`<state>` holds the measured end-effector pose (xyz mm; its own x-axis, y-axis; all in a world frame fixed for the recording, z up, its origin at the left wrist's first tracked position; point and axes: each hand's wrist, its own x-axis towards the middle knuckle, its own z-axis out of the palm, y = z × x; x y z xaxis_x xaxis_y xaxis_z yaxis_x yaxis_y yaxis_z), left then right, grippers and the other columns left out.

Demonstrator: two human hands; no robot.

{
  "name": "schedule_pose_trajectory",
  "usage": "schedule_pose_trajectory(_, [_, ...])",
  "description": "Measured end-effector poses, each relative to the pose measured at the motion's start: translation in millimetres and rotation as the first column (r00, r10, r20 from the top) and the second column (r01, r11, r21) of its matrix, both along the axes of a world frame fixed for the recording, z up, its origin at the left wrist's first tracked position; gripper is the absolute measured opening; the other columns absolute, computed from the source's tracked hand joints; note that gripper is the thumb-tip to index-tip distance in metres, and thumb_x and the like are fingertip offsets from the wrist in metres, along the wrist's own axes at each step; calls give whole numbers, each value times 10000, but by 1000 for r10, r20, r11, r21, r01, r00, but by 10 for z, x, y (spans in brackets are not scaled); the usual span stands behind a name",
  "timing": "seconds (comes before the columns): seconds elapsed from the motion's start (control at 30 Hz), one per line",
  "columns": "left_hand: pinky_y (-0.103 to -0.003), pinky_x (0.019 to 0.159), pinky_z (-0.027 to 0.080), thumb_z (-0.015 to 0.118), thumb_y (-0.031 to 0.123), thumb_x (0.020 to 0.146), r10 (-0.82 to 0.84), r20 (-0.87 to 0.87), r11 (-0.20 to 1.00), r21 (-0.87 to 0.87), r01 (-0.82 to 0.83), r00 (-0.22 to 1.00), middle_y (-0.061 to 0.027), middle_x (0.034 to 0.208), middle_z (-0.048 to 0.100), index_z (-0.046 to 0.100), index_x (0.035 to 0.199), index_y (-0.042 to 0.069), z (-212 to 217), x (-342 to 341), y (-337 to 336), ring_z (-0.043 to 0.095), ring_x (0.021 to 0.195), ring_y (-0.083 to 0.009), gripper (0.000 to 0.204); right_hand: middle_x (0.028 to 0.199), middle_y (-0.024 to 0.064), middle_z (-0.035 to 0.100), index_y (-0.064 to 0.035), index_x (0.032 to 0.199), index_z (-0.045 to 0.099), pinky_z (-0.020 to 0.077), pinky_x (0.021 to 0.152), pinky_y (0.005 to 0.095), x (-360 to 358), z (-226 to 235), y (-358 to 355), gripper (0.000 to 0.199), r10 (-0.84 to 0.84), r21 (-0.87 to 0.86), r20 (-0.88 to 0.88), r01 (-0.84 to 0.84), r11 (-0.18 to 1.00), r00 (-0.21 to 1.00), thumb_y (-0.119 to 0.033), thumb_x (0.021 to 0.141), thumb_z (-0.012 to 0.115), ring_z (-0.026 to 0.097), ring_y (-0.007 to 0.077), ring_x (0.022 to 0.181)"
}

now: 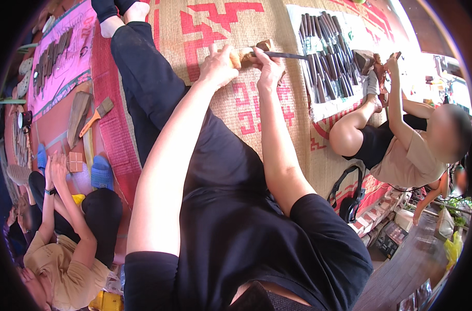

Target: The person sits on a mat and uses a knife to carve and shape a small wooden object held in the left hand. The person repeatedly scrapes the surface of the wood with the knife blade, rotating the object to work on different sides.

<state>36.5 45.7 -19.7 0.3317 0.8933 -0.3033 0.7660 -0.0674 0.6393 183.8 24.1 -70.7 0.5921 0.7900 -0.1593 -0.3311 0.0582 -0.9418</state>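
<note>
Two hands carving a small wooden piece with a chisel
Left hand [219, 65] clasps the wooden piece [251, 51]; right hand [268, 67] grips the dark chisel [282, 55]; carving looks unfinished, piece mostly hidden

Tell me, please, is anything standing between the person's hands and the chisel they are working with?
Nothing visible does. The left hand grips the pale wooden handle, and the right hand rests on the dark chisel where blade meets handle, over the woven mat.
</note>
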Motion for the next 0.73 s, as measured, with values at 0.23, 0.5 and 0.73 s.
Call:
schedule_pose_trajectory(0.23, [-422,882,475,713,149,605,2,29,1000,18,-3,1000,-137,1139,399,435,1233,173,-1,-15,-13,573,1005,-323,687,731,70,652,-7,851,614,461,472,191,-64,27,-15,99,41,-1,-50,-41,999,998,-19,767,665,614,118,533])
schedule_pose_trajectory(0.5, [-426,883,475,709,151,598,10,10,1000,11,-10,1000,-154,1175,393,423,1262,171,-29,8,-1,579,997,-335,723,779,77,672,-16,873,606,457,480,201,-62,-14,15,112,-67,5,-17,67,998,998,-57,791,668,636,143,558])
schedule_pose_trajectory(0.73, [-417,925,459,702,174,627,6,-24,1000,-10,-6,1000,-139,1205,385,393,1313,182,9,7,-10,563,1043,-350,753,803,100,678,23,1040,614,493,536,227,47,-1,6,274,2,-53,45,1,999,999,-74,788,659,641,141,602])
